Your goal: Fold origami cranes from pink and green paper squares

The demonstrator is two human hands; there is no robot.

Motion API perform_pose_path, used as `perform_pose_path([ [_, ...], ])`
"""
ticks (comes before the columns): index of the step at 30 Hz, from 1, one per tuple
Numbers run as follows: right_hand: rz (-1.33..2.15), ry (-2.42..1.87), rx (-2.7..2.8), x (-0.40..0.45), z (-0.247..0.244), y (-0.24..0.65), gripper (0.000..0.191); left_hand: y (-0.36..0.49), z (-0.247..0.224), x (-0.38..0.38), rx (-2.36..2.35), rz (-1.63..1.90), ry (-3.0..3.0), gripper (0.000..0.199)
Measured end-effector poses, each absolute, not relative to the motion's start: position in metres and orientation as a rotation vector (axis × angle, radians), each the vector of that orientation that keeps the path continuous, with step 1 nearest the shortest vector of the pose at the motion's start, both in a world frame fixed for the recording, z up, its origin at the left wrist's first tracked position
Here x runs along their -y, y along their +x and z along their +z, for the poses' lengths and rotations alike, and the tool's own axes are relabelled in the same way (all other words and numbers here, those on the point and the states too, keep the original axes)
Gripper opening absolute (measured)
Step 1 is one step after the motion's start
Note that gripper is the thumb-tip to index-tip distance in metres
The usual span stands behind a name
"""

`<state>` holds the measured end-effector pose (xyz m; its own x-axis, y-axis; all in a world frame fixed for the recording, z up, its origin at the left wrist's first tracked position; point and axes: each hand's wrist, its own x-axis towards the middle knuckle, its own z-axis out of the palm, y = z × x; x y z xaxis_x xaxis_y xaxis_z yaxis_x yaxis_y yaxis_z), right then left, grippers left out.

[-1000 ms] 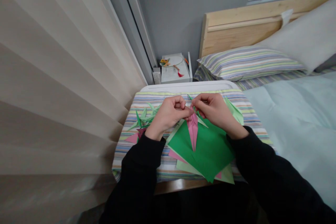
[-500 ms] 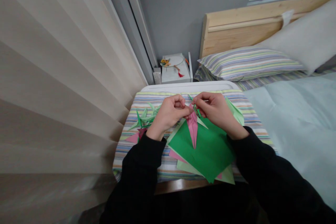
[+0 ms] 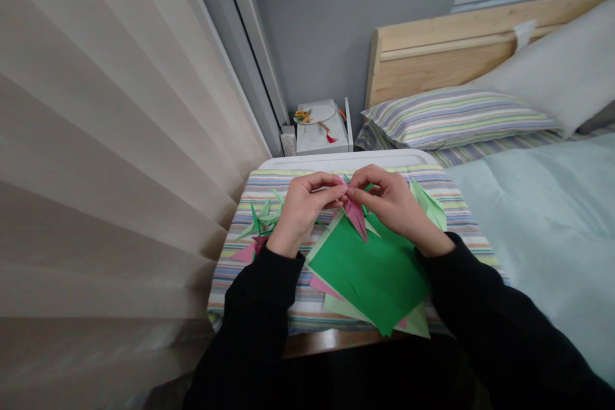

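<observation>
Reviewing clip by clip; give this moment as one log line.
left hand: pinching pink folded paper | right hand: pinching same piece | below: green sheet | left side: green folded pieces

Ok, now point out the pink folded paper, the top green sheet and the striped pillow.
Pink folded paper (image 3: 356, 217): head view, on its lower part, below the fingers.
Top green sheet (image 3: 372, 272): head view, near its middle.
Striped pillow (image 3: 461, 116): head view, middle of its upper face.
</observation>
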<state>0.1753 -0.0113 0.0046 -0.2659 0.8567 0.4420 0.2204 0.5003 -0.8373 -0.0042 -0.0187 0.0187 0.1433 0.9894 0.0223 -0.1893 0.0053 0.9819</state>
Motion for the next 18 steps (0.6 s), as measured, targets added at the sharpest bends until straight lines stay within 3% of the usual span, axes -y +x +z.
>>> perform_pose_path([
  [18,1.021,-0.777,1.676,0.0108,0.0047,0.1761,0.012,-0.0061,0.0201,0.0205,-0.941,1.115,1.147,0.026],
])
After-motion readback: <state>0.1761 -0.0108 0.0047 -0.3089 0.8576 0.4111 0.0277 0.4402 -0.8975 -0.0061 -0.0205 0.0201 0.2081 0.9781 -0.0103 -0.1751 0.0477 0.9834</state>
